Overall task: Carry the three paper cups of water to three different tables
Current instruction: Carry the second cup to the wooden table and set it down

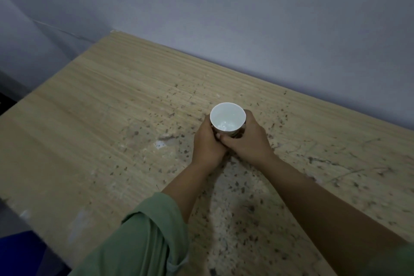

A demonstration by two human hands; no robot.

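Observation:
A white paper cup (227,119) with water in it stands upright on a worn wooden table (94,101), toward the table's far right part. My left hand (207,145) wraps the cup's left side and my right hand (246,141) wraps its right side, fingers meeting at the front. The cup's lower wall is hidden by my fingers. I cannot tell whether its base touches the tabletop. Only this one cup is in view.
The table stands against a pale grey-blue wall (246,18) along its far edge. Its left edge drops to a dark floor (13,87). Something blue (20,253) shows at the bottom left. The tabletop is scuffed and speckled near my arms.

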